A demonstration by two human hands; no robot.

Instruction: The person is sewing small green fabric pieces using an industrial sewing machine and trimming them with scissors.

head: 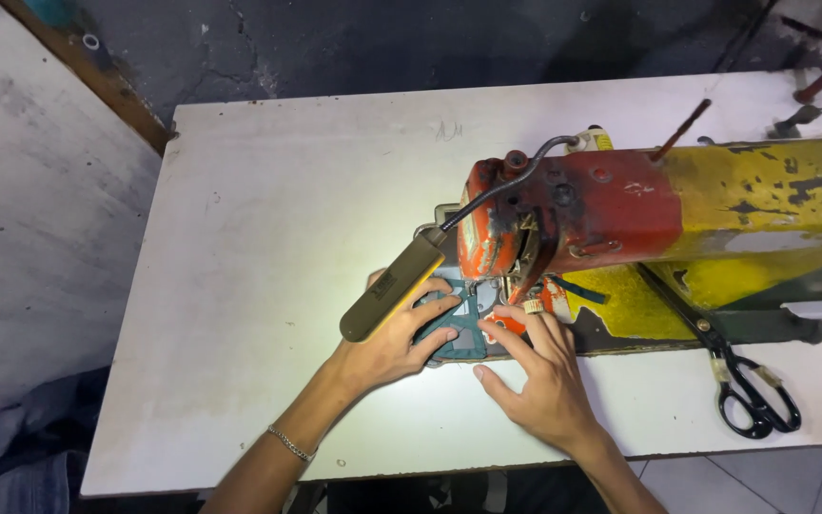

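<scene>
Both palms down, left hand (387, 347) and right hand (539, 381) press flat, fingers spread, grasping nothing, steadying the teal fabric piece (454, 338) under the sewing machine (573, 224) needle.

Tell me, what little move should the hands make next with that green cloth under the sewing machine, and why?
Probably ease the green cloth a little further under the needle. Both the left hand and the right hand lie flat on it, fingers spread either side of the red machine head, and the lamp lights that spot. Fingertips sit close, so slowly.
</scene>
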